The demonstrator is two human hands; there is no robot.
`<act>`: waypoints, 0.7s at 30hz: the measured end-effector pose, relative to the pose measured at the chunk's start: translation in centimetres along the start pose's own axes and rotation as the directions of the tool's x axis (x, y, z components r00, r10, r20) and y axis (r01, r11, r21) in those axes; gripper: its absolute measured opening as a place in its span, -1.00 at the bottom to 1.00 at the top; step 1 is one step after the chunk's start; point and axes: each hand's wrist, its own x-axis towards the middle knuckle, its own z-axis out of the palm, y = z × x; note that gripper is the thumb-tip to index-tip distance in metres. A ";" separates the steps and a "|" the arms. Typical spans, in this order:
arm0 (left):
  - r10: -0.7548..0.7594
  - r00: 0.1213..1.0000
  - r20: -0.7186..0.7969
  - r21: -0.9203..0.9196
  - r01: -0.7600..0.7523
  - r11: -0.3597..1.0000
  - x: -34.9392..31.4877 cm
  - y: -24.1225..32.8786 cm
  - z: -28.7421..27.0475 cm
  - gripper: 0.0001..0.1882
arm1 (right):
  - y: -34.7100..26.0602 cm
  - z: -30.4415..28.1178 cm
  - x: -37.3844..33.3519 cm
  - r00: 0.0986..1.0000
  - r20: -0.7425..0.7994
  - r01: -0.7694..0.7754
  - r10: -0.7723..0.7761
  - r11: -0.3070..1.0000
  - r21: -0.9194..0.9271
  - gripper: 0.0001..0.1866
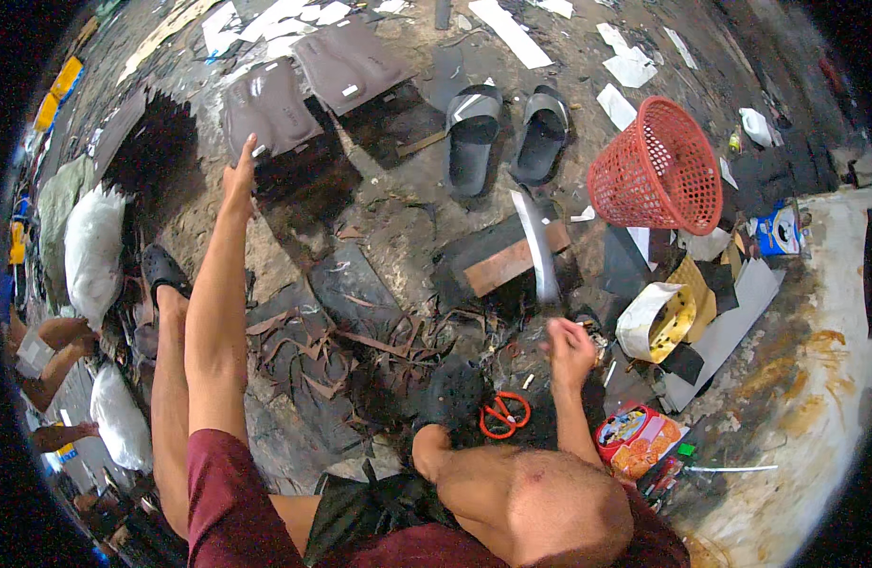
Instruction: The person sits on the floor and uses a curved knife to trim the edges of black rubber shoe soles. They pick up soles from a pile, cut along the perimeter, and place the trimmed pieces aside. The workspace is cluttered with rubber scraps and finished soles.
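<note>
Littered floor (384,213), basket (614,180); left hand (239,177) at sheet (266,106), grip unclear; right hand (570,351) seemingly holding knife (534,241)

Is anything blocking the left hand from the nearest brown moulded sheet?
Nothing visible. The left hand is right at the near edge of the brown moulded sheet; the black slippers lie off to the right, clear of it.

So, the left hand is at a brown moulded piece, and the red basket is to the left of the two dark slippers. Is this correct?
Not quite: the red basket is to the right of the two dark slippers, as the head view shows. The left hand is indeed at a brown moulded piece.
</note>
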 end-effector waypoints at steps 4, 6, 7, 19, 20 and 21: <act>0.009 0.995 -0.101 -0.009 -0.010 1.000 1.9 0.5 2.1 0.33 | -1.1 4.5 1.4 0.960 0.156 -0.228 0.231 0.973 -0.039 -0.71; 0.402 0.839 -0.366 0.221 -0.342 0.914 -2.3 1.8 3.3 0.11 | -1.8 4.6 1.2 0.949 0.158 -0.263 0.274 0.961 -0.083 -0.70; 0.620 0.679 -0.394 0.289 -0.549 0.784 -5.8 2.3 4.3 0.00 | -2.1 4.2 1.1 0.949 0.168 -0.254 0.266 0.963 -0.093 -0.70; 0.725 0.409 0.554 -0.017 -0.865 0.501 -33.5 -11.1 14.5 -0.23 | 0.7 -2.5 -2.5 0.958 0.005 -0.283 0.285 0.953 -0.110 -0.73; 0.700 0.423 0.575 0.004 -0.857 0.515 -33.5 -10.8 14.4 -0.25 | 0.6 -3.7 -3.3 0.973 -0.108 -0.223 0.202 0.946 -0.235 -0.74; 0.698 0.453 0.554 0.015 -0.844 0.536 -33.6 -10.5 14.3 -0.25 | 0.1 -5.1 -4.3 0.969 -0.149 -0.233 0.198 0.931 -0.282 -0.72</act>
